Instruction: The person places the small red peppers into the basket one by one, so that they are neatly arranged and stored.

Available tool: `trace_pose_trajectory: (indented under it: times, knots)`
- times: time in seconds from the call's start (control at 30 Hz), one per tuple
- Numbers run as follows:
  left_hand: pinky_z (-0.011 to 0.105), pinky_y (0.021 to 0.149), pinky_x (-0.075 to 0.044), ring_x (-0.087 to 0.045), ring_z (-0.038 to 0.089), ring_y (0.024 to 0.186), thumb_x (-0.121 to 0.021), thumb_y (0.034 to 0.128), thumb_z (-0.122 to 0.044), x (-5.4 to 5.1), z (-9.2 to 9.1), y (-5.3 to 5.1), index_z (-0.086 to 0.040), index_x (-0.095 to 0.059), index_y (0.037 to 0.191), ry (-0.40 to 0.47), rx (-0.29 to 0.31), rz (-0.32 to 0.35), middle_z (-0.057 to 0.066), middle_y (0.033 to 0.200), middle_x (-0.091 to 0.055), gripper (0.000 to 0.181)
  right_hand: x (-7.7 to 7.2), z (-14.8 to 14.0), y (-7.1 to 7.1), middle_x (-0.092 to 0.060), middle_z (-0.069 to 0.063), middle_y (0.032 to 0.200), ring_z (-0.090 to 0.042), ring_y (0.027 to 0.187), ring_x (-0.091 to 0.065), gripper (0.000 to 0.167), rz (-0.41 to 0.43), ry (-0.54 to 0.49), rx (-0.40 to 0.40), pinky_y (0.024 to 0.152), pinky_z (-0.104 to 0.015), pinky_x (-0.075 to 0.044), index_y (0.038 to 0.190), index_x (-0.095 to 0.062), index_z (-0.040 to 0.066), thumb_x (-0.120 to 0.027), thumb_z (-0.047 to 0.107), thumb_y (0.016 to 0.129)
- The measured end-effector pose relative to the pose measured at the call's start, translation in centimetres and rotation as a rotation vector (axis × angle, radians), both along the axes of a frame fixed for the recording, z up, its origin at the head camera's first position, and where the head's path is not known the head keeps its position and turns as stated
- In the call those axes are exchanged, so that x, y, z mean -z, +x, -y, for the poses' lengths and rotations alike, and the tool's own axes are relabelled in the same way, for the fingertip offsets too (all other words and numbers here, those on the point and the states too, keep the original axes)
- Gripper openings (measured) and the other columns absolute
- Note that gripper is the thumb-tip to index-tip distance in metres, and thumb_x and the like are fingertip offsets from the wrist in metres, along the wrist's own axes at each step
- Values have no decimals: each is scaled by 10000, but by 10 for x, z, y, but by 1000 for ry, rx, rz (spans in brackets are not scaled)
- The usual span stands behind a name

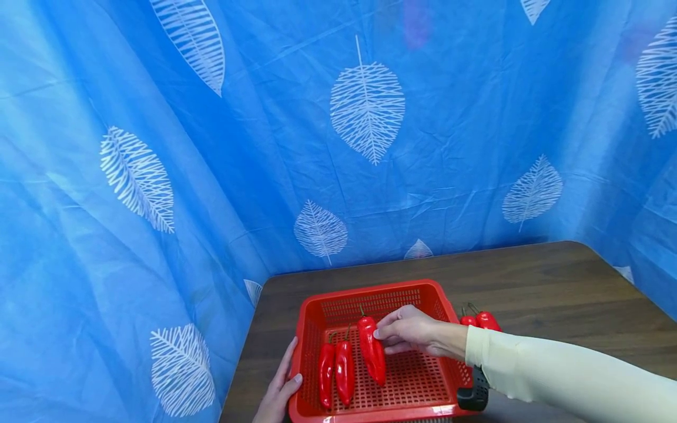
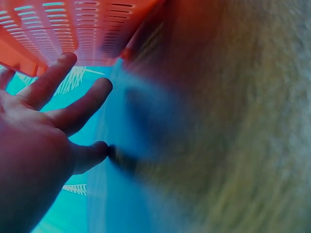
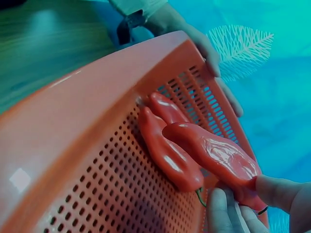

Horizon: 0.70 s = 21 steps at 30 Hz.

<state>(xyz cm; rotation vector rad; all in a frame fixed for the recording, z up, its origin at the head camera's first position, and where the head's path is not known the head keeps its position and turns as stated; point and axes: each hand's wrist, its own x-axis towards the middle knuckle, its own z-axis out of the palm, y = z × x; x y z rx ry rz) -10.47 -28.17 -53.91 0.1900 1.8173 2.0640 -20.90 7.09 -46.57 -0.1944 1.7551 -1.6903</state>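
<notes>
My right hand (image 1: 409, 330) pinches a long, glossy red pepper (image 1: 372, 350) near its stem end, between thumb and fingers. This pepper is over the inside of a red perforated plastic basket (image 1: 370, 288). To its left, two more red peppers (image 1: 345, 371) lie side by side on the basket floor; the right wrist view shows the held pepper (image 3: 218, 153) above them. Against the basket's left side rests my left hand (image 1: 277, 385), thumb by the rim and fingers along the outer wall. Its fingers (image 2: 82, 107) look spread and fairly straight in the left wrist view.
More red peppers (image 1: 488, 321) lie on the dark wooden table (image 1: 534, 282), right of the basket and partly hidden by my right arm. A blue curtain (image 1: 264, 147) with white leaf prints hangs behind and beside the table.
</notes>
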Motion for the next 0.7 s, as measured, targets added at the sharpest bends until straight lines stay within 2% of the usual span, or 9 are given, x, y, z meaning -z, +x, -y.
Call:
trace_pose_trajectory:
  times: [0.23, 0.43, 0.57, 0.7]
  knots:
    - [401, 1133, -567, -534, 225, 1475, -414, 1188, -269, 0, 0, 1, -252, 127, 1759, -4, 6, -20, 366, 1780, 22, 787, 9, 18, 0, -823, -119, 1109, -204, 987, -794, 334, 14, -5, 26, 917, -441, -682, 1277, -714, -92, -765, 89, 1001]
    - [393, 1139, -565, -518, 236, 1494, -414, 1188, -289, -1, 0, -1, -238, 116, 1762, -20, -7, -21, 356, 1785, 1, 782, 17, 27, -4, -820, -135, 1108, -210, 989, -798, 348, 65, -10, 57, 915, -418, -683, 1297, -683, -96, -757, 82, 1007]
    - [369, 1134, -563, -501, 243, 1507, -401, 1190, -274, 0, 1, -2, -207, 126, 1759, -30, -4, -42, 371, 1778, 11, 779, 25, 32, -5, -826, -116, 1062, -171, 910, -793, 306, 82, -14, 62, 861, -367, -691, 1257, -702, -76, -762, 82, 1002]
    - [398, 1131, -569, -520, 265, 1501, -406, 1187, -274, 1, 2, -2, -220, 105, 1765, -35, -10, -42, 376, 1775, -21, 774, 30, 36, -2, -822, -105, 998, -149, 839, -779, 211, 97, 6, 87, 808, -342, -694, 1171, -723, -60, -759, 50, 994]
